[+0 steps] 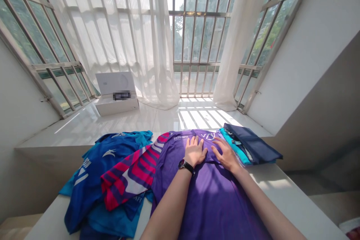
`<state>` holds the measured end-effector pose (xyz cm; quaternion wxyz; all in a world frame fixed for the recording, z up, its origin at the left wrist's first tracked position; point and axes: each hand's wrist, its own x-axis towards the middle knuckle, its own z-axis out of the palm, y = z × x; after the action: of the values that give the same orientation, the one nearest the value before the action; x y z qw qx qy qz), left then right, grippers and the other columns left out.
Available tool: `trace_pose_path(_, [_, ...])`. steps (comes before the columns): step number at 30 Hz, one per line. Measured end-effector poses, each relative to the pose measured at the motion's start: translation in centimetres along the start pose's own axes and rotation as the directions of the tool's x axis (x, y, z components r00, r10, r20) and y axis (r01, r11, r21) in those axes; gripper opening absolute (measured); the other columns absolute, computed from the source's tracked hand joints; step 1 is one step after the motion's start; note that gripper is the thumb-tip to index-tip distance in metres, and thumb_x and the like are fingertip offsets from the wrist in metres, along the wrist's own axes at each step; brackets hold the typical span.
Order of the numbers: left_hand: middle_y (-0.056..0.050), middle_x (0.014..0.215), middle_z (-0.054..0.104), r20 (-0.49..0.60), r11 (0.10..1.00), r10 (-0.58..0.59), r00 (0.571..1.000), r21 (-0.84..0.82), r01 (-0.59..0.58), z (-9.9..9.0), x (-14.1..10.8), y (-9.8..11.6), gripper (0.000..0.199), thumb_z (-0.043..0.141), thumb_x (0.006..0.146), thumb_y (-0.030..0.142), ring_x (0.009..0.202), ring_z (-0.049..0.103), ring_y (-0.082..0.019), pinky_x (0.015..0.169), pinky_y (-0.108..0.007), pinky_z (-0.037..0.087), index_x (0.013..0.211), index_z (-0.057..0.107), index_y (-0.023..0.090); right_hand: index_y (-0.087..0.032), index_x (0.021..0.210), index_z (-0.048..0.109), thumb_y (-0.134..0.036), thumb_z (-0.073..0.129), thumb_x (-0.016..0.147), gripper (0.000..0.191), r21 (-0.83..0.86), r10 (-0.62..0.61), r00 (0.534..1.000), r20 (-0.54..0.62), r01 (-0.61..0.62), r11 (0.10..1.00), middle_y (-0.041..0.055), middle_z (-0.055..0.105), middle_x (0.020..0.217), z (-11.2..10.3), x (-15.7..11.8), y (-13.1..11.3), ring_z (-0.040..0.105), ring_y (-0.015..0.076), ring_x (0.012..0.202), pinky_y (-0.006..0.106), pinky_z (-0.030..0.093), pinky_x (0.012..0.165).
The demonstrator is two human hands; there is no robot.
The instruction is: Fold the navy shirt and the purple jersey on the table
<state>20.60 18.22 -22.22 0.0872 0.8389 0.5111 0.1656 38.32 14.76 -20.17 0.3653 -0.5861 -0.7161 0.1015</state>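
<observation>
Hand Position Report: Both Palms Flat on Purple T-Shirt

Left hand [194, 151]: open, palm down, fingers slightly spread and pointing away from the wearer. It rests flat on the purple T-shirt [210, 198] and grips nothing. A black wristwatch [186, 165] is fitted to the left wrist.

Right hand [225, 154]: open, palm down, fingers angled inward toward the left hand. It lies flat on the same garment, with no fold or edge held, and sits just beside the left hand, not touching it.

Garment location: the purple T-shirt lies spread beneath both hands — its body runs from under the palms back toward the wearer, while its collar end, with white print, lies just ahead of the fingertips.

Adjacent items, left of the left hand: a pink-and-purple striped shirt [128, 169] overlaps a blue jersey [94, 180] and reaches the purple T-shirt's edge.

Adjacent items, right of the right hand: a teal garment [235, 145] sits just beside the hand, partly under a navy fabric pouch [253, 143].

Support surface: all garments rest on a white ledge [292, 191].

Well ahead of both hands: an open white box [116, 95] with a blurred label stands on a glossy white tile sill [84, 127], before sheer white curtains [135, 45] and barred windows [199, 37]
</observation>
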Motion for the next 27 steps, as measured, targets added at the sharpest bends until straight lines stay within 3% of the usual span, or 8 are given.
trace_pose_path(4, [-0.014, 0.161, 0.035, 0.02, 1.0, -0.001, 1.0, 0.002, 0.001, 0.0, 0.4, -0.1, 0.063, 0.033, 0.099, 0.055, 0.151, 0.027, -0.032, 0.124, -0.056, 0.018, 0.151, 0.045, 0.02, -0.029, 0.119, 0.071, -0.043, 0.073, 0.078, 0.044, 0.21, 0.096, 0.994, 0.057, -0.106, 0.972, 0.006, 0.052, 0.151, -2.8, -8.0, -4.1, 0.032, 0.0348, 0.148, 0.055, 0.019, 0.125])
trace_pose_path(8, [-0.015, 0.162, 0.034, 0.061, 0.999, -0.004, 0.998, 0.035, 0.001, -0.2, 0.6, 0.0, 0.064, 0.033, 0.1, 0.055, 0.151, 0.026, -0.032, 0.122, -0.056, 0.017, 0.151, 0.044, 0.018, -0.037, 0.098, 0.078, -0.019, 0.086, 0.063, 0.04, 0.637, 0.359, 0.922, 0.145, -0.365, 0.679, 0.0046, 0.066, 0.135, -4.9, -20.6, -6.0, 0.039, 0.0332, 0.145, 0.053, 0.02, 0.126])
trace_pose_path(10, [-0.015, 0.162, 0.034, 0.083, 0.999, -0.004, 0.997, 0.054, 0.0, -0.4, 0.6, -0.1, 0.063, 0.032, 0.101, 0.056, 0.151, 0.025, -0.031, 0.122, -0.054, 0.016, 0.151, 0.043, 0.019, -0.038, 0.094, 0.079, -0.015, 0.086, 0.061, 0.041, 0.655, 0.479, 0.868, 0.13, -0.438, 0.615, 0.0056, 0.072, 0.123, -5.9, -26.5, -6.3, 0.051, 0.0323, 0.136, 0.051, 0.025, 0.124])
trace_pose_path(14, [-0.014, 0.163, 0.033, 0.111, 0.996, -0.009, 0.994, 0.086, -0.001, -0.7, 0.8, 0.0, 0.063, 0.032, 0.101, 0.057, 0.152, 0.023, -0.032, 0.122, -0.055, 0.015, 0.151, 0.042, 0.021, -0.038, 0.081, 0.078, -0.028, 0.087, 0.064, 0.021, 0.518, 0.668, 0.739, -0.09, -0.539, 0.665, 0.0047, 0.075, 0.103, -7.0, -34.5, -6.7, 0.063, 0.0319, 0.115, 0.048, 0.04, 0.116])
trace_pose_path(18, [-0.019, 0.161, 0.034, 0.111, 0.992, 0.011, 0.994, 0.12, -0.024, -0.9, 1.0, 0.8, 0.062, 0.033, 0.102, 0.052, 0.152, 0.018, -0.036, 0.121, -0.059, 0.012, 0.151, 0.041, 0.015, -0.03, 0.089, 0.076, -0.049, 0.084, 0.067, 0.029, 0.599, 0.837, 0.521, -0.17, -0.619, 0.507, 0.0057, 0.076, 0.102, -5.1, -37.0, -7.2, 0.066, 0.0326, 0.111, 0.045, 0.05, 0.105])
trace_pose_path(21, [-0.019, 0.161, 0.034, 0.104, 0.991, 0.059, 0.993, 0.116, -0.071, -0.9, 0.9, 1.7, 0.061, 0.032, 0.103, 0.051, 0.152, 0.019, -0.035, 0.122, -0.057, 0.013, 0.151, 0.042, 0.014, -0.028, 0.11, 0.072, -0.058, 0.084, 0.067, 0.053, 0.821, 0.925, 0.379, 0.002, -0.529, 0.215, 0.0054, 0.075, 0.118, -2.5, -36.8, -6.5, 0.064, 0.029, 0.12, 0.041, 0.051, 0.101])
trace_pose_path(24, [-0.019, 0.16, 0.035, 0.111, 0.991, 0.077, 0.991, 0.102, -0.089, -0.6, 0.5, 2.2, 0.06, 0.031, 0.103, 0.051, 0.151, 0.022, -0.035, 0.121, -0.056, 0.016, 0.15, 0.043, 0.015, -0.025, 0.106, 0.071, -0.065, 0.084, 0.063, 0.059, 0.893, 0.891, 0.327, 0.315, -0.419, -0.162, 0.0053, 0.078, 0.108, -0.7, -36.3, -4.9, 0.071, 0.0245, 0.107, 0.037, 0.056, 0.09])
trace_pose_path(27, [-0.018, 0.16, 0.036, 0.114, 0.991, 0.068, 0.991, 0.104, -0.079, -0.4, 0.1, 2.2, 0.059, 0.032, 0.103, 0.052, 0.15, 0.024, -0.034, 0.121, -0.056, 0.016, 0.149, 0.044, 0.018, -0.02, 0.086, 0.071, -0.068, 0.084, 0.061, 0.056, 0.811, 0.748, 0.337, 0.572, -0.373, -0.452, 0.0051, 0.078, 0.083, -0.2, -36.0, -3.8, 0.075, 0.0209, 0.081, 0.033, 0.059, 0.075])
